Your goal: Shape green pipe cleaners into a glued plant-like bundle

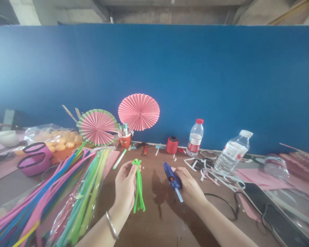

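My left hand (126, 185) pinches a bundle of bright green pipe cleaners (139, 192) near its looped top, and the loose ends hang down over the brown table. In my right hand (189, 185) is a blue hot glue gun (173, 176), its nozzle tilted up and away from me. A pale glue stick (179, 195) pokes out of its back end. The gun and the green bundle are apart, with a gap of tabletop between them. Whether a finger is on the trigger is hidden.
Bagged pipe cleaners (77, 202) in many colours cover the left side. Behind stand paper fans (139, 111), a marker cup (125, 140) and a red tape roll (172, 145). To the right are water bottles (195, 139), paper strips (221, 176), a black cord (221, 199) and a phone (270, 212).
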`<state>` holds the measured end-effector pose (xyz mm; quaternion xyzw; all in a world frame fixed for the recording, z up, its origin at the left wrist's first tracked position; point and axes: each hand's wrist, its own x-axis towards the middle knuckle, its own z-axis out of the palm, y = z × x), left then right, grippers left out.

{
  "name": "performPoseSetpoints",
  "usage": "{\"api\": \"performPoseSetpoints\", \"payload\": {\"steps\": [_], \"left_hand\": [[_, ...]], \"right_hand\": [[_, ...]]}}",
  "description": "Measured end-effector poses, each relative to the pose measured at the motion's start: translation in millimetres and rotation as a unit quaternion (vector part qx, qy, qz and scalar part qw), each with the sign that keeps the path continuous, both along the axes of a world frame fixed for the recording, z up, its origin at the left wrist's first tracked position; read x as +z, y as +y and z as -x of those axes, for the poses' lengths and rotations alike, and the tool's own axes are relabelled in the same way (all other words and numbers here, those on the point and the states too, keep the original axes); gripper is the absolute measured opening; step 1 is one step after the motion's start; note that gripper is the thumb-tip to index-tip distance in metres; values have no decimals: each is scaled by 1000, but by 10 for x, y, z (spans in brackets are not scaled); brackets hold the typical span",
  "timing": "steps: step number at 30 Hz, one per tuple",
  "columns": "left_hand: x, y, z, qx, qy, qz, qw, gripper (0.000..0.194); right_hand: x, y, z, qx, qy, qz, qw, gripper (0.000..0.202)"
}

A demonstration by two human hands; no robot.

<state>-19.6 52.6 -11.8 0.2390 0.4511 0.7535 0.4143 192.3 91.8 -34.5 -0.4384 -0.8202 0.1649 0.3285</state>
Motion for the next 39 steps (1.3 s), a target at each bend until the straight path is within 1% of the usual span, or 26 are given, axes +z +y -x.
{"api": "performPoseSetpoints", "payload": {"steps": [3,4,7,9,11,13,14,15,16,18,19,21,22,25,30,32,36,39], "left_hand": [[17,-14,-40,-25,20,1,999,25],[21,-17,-47,-30,24,1,999,25],[32,-22,-55,-44,28,0,999,24],[43,-26,-54,-63,28,-2,998,24],[56,-30,-49,-90,30,0,995,24],[70,-38,-49,-123,33,10,992,23],[77,-46,-53,-140,36,14,989,22],[85,-58,-64,-155,39,16,987,21],[95,-75,-82,-169,39,15,985,19],[119,-126,-140,-190,27,4,981,17],[133,-156,-178,-207,9,0,978,17],[161,-221,-260,-253,-31,-4,967,14],[172,-249,-300,-276,-50,-7,960,12],[185,-308,-395,-320,-88,-12,943,10],[154,-340,-467,-351,-140,5,926,12],[147,-348,-476,-353,-150,4,924,13],[153,-362,-482,-341,-145,9,929,18],[161,-364,-485,-347,-143,11,927,19]], "right_hand": [[-42,2,14,4,-66,-2,998,32],[-66,3,27,6,-82,-3,997,33],[-115,10,63,6,-106,1,994,30],[-106,15,65,14,-109,19,994,29],[-55,17,41,21,-111,43,993,36],[34,5,7,35,-116,57,991,48],[90,-11,-6,44,-115,56,991,54],[151,-36,-10,63,-109,47,991,54],[215,-72,-4,78,-89,33,992,49],[333,-173,47,62,-3,-13,998,29],[383,-235,88,52,54,-41,996,22],[455,-360,181,36,161,-97,982,16],[475,-414,224,45,191,-115,974,15],[493,-517,303,59,230,-132,962,14],[479,-541,299,64,249,-133,957,16],[481,-542,296,60,255,-125,957,15],[488,-542,311,55,270,-76,958,13],[498,-533,324,57,285,-23,957,11]]}}
